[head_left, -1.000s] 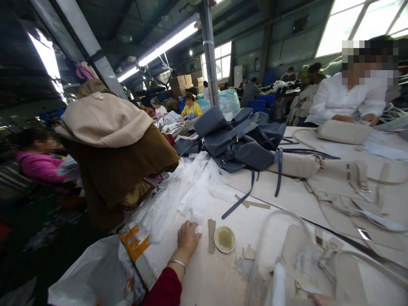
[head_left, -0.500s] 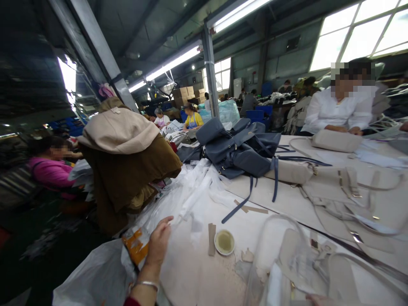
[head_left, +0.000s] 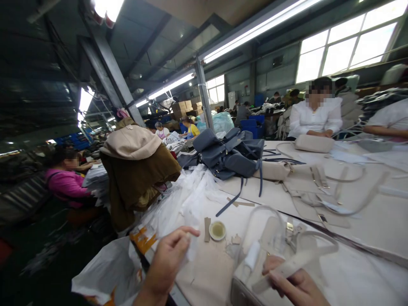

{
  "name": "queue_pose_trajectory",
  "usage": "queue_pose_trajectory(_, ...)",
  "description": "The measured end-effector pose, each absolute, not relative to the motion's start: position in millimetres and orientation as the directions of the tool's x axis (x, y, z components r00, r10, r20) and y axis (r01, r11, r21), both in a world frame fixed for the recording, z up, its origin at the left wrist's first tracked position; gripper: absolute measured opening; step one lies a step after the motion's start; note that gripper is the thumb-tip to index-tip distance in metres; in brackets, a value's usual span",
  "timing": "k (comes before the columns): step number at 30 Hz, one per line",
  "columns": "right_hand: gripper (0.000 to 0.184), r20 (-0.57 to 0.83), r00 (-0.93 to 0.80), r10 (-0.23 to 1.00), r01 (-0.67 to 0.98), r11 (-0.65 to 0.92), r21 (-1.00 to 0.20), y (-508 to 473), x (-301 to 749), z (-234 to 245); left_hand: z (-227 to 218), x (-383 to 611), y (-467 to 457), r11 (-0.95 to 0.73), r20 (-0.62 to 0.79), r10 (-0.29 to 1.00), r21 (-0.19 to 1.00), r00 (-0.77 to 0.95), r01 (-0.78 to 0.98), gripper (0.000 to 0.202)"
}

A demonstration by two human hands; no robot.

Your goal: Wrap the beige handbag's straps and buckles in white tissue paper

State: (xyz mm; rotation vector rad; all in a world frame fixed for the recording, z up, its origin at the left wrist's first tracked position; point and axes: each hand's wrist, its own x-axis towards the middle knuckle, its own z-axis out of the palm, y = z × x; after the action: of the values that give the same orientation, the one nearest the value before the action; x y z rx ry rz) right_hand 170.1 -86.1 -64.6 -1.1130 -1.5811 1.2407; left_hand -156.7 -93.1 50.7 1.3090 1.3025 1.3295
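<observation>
My left hand (head_left: 170,257) is over the near edge of the table, thumb and fingers closed together and the index finger pointing right. A thin, whitish translucent sheet (head_left: 193,248) shows at its fingertips, apparently pinched there. At the lower right, my right hand (head_left: 287,278) grips a beige strap (head_left: 299,259) between thumb and fingers. Beneath and beside it lies a beige handbag (head_left: 244,293), partly covered by clear plastic, with a white wrapped part (head_left: 252,256) and a gold-coloured buckle (head_left: 289,227).
A small dish (head_left: 217,230) of yellowish stuff stands beside a brown strip (head_left: 207,229). Dark blue bags (head_left: 223,155) are heaped behind white plastic sheeting (head_left: 188,191). More beige bags (head_left: 302,180) lie right. Brown and beige clothing (head_left: 137,170) hangs at left. A co-worker in white (head_left: 315,114) sits opposite.
My left hand has moved right and nearer, its fingers now at the thin sheet. My right hand has come fully into view, holding the strap. The camera view has shifted.
</observation>
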Motion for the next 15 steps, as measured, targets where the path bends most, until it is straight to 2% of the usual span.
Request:
queue_pose_trajectory(1, 0.049, 0.140, -0.336, 0.931, 0.139, 0.197, -0.971, -93, 171, -53, 44, -131, -92, -0.010, 0.008, 0.999, 0.999, 0.033, 0.046, 0.041)
queue_pose_trajectory(3, 0.039, 0.215, -0.443, 0.871, 0.110, 0.291, -0.951, -107, 173, -31, 33, -87, -94, 0.120, -0.109, 0.974, 0.992, 0.201, -0.042, 0.047)
queue_pose_trajectory(7, 0.035, 0.216, -0.518, 0.828, 0.033, 0.272, -0.962, -126, 170, -12, 30, -36, -102, 0.114, -0.100, 0.912, 0.993, 0.397, -0.012, 0.046)
queue_pose_trajectory(11, 0.036, 0.286, -0.447, 0.847, -0.048, 0.297, -0.954, -133, 168, -19, 28, -23, -108, 0.081, -0.102, 0.899, 0.994, 0.427, 0.068, 0.047)
queue_pose_trajectory(15, 0.034, 0.291, -0.416, 0.862, 0.043, 0.338, -0.940, -132, 174, -30, 20, -21, -112, 0.083, -0.155, 0.903, 0.978, 0.400, 0.192, 0.048)
